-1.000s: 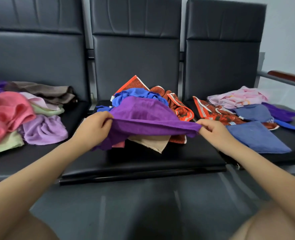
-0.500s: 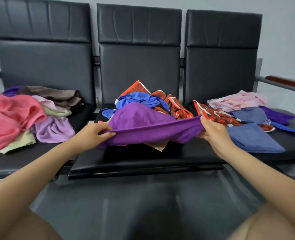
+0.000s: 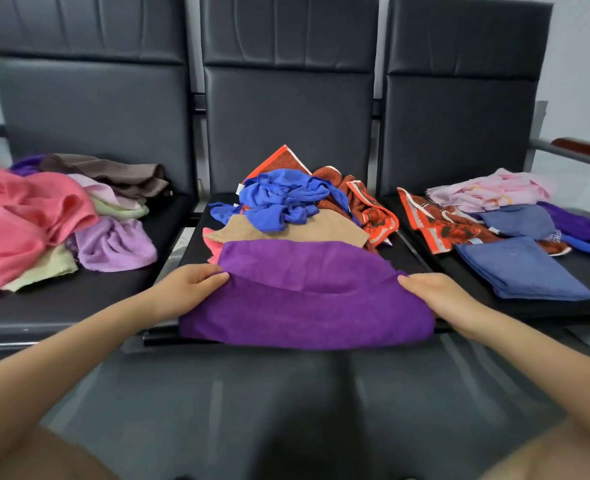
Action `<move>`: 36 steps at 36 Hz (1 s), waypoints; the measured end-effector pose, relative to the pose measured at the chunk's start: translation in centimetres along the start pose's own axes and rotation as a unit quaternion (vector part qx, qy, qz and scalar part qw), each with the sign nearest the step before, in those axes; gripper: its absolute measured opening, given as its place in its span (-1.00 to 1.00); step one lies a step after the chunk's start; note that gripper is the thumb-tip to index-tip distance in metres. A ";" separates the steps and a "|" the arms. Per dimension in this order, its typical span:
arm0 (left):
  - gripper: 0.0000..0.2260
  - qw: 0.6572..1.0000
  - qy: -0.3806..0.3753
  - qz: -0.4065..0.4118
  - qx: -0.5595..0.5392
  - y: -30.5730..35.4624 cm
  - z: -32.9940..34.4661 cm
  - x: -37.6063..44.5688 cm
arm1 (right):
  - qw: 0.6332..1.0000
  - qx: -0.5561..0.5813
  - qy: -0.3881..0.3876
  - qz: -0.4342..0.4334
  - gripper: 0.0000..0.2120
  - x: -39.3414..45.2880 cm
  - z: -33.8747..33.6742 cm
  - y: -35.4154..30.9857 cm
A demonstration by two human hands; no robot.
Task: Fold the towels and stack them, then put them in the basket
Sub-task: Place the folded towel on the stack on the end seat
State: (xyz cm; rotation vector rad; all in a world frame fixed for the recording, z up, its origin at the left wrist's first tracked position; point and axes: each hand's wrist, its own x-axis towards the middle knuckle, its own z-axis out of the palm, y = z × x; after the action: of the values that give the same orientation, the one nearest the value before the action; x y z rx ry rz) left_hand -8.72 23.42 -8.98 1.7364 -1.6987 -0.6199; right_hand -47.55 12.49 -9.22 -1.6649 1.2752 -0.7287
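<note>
Head view: nearest, the left hand [image 3: 187,292] and right hand [image 3: 440,299] each pinch an end of the purple towel [image 3: 304,306], which lies folded over on the middle seat's [image 3: 404,258] front edge. Behind it sit a tan cloth [image 3: 321,230] and a crumpled blue towel [image 3: 279,199]; farther right lies a folded navy towel [image 3: 522,268].

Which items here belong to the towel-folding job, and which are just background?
Job:
purple towel, gripped by left hand and right hand
unfolded blue towel
folded navy towel
pink towel pile

Background:
black seats
wooden armrest
</note>
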 end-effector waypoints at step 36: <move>-0.82 0.989 0.058 -0.034 0.133 -2.3 0.5 9.8 | 0.944 -0.329 0.015 -0.014 -0.76 5.8 0.8 -0.9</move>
State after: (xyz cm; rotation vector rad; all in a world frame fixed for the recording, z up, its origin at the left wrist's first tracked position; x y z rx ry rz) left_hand -6.84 13.54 -10.03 1.9810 -1.7073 -0.3252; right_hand -44.79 7.24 -9.10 -2.2054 1.6311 -0.3513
